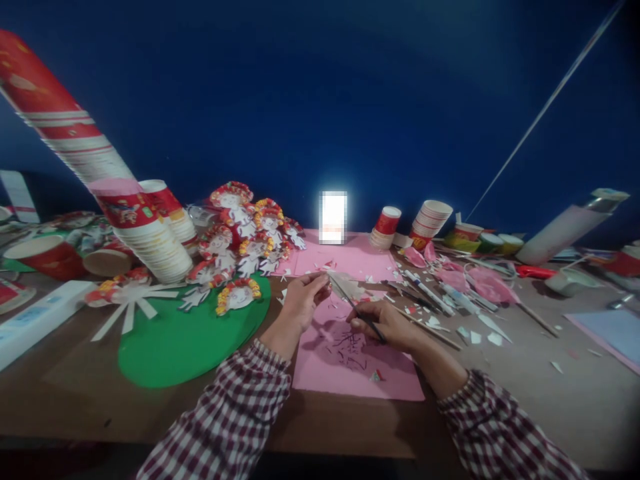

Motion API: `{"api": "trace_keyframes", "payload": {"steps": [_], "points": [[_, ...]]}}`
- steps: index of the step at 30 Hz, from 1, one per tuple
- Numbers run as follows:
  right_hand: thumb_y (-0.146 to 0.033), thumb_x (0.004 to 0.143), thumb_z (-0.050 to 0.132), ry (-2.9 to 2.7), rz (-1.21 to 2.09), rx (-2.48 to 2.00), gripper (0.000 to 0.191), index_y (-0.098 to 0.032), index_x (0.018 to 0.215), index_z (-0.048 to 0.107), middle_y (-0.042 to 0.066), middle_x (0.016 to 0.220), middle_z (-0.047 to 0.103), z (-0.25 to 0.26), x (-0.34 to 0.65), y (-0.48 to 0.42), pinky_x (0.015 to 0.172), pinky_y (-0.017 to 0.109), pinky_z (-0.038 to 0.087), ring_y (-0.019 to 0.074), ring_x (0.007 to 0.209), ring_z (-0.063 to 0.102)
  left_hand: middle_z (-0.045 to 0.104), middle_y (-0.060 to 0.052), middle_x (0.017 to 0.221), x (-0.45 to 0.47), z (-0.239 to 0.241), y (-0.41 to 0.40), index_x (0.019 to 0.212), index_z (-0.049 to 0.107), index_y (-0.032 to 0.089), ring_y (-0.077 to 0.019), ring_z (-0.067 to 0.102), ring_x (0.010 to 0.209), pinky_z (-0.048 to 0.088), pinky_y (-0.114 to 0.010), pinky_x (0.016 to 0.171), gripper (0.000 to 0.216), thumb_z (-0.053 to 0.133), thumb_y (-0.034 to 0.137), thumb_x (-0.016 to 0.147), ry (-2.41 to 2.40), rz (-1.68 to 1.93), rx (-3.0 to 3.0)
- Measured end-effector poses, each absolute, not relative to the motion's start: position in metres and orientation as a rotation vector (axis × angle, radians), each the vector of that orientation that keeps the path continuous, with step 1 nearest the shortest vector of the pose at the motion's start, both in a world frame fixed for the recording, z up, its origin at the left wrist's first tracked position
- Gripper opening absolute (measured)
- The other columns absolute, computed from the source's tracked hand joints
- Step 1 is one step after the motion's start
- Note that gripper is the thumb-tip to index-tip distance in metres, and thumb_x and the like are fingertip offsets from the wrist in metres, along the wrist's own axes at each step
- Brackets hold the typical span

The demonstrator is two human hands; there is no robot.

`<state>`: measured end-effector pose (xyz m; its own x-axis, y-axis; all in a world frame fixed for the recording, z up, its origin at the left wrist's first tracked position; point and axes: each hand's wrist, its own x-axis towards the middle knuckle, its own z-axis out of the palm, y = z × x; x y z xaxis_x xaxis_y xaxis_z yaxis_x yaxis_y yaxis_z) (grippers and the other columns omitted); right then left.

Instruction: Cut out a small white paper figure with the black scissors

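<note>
My left hand (303, 303) is closed in a pinch over the pink sheet (310, 373); what its fingertips hold is too small and blurred to name. My right hand (383, 323) is wrapped round a slim tool (373, 325), dark at the back, with a pale, narrow front reaching toward the left fingertips. Whether it is a blade or a pen cannot be made out. Beneath the hands, the pink sheet bears dark handwritten marks (353, 347). A small red-and-white paper scrap (377, 375) lies near its front edge.
Left of the hands, a pile of paper doll figures (250, 230) stands behind green discs (170, 347). A tall leaning stack of paper cups (125, 200) rises further left. Pens (425, 290), paper scraps and pink cutouts (493, 283) clutter the right. A bright, blurred-out screen (333, 217) stands behind.
</note>
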<state>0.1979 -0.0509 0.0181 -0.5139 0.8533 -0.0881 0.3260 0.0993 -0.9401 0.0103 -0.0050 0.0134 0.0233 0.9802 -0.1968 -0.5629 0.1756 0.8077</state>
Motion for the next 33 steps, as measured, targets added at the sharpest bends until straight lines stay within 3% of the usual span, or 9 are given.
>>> {"api": "trace_keyframes", "payload": {"steps": [33], "points": [[-0.046, 0.079, 0.060, -1.894, 1.440, -1.130, 0.033, -0.013, 0.077, 0.061, -0.004, 0.052, 0.045, 0.0180, 0.1973, -0.0516, 0.041, 0.018, 0.029, 0.0068, 0.044, 0.038, 0.064, -0.003, 0.066, 0.0111, 0.0175, -0.0058, 0.071, 0.069, 0.012, -0.0089, 0.057, 0.059, 0.048, -0.022, 0.062, 0.019, 0.077, 0.019, 0.055, 0.889, 1.301, 0.599]]}}
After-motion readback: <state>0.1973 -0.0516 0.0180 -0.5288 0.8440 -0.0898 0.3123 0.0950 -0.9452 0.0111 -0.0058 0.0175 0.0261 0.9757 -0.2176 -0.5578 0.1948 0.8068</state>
